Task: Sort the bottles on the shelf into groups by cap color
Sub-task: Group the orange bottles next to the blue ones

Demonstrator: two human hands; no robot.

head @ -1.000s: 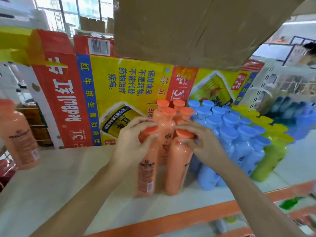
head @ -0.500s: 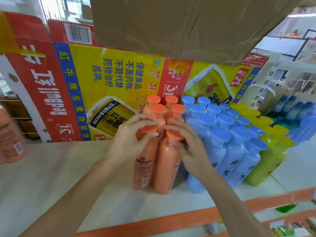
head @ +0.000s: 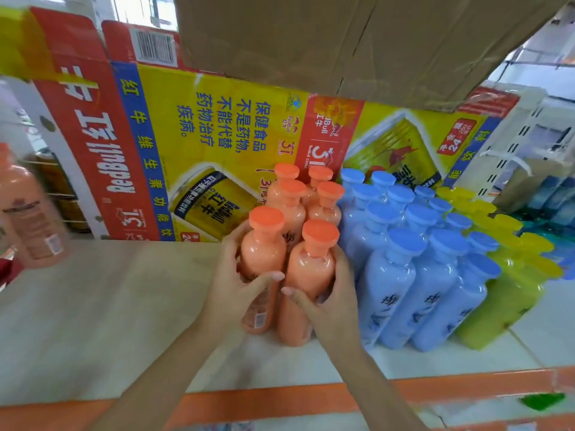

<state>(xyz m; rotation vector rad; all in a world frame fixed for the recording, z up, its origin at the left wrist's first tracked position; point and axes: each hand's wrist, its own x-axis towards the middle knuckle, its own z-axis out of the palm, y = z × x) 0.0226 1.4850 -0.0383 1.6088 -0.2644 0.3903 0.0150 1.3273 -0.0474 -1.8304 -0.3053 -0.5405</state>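
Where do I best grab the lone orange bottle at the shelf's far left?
Probably grip the lone orange bottle round its wide body, coming from the right: it stands apart from the groups, with bare shelf on that side.

Upright orange-capped orange plastic bottles [head: 291,209] cluster mid-frame; blue-capped blue bottles [head: 389,275] just right of them, yellow-capped yellow bottles [head: 510,293] beyond; lone orange bottle [head: 28,219] far left.

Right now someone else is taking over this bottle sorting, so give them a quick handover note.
Hands: left hand grips the front-left orange bottle; right hand grips the front-right orange bottle. Both bottles stand on the shelf.
Done: the orange group, blue bottles and yellow bottles stand in separate clusters.
Left: a stray orange bottle at far left probably needs to join its group.
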